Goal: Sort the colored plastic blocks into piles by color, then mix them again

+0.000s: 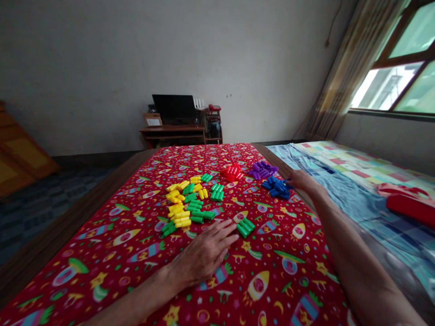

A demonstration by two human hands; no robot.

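My left hand [209,249] lies palm down on the red patterned cloth [136,276], its fingers stretched out and holding nothing. Just past its fingertips sits a small row of green plastic tubes [245,227]. At the right side of the cloth, my right hand [302,180] has its fingers bunched against the edge of a pile of blue plastic pieces [277,187]; what is between them is too small to make out. Purple pieces [263,170] and red tubes [232,172] form heaps behind. Yellow tubes [176,196] and green tubes [195,206] lie mixed left of centre.
The cloth covers a table with a brown wooden edge [112,179]. A bed with a blue checked sheet [322,176] adjoins on the right, with a red object [409,210] on it. Against the far wall stands a desk [173,130] with a monitor [174,107].
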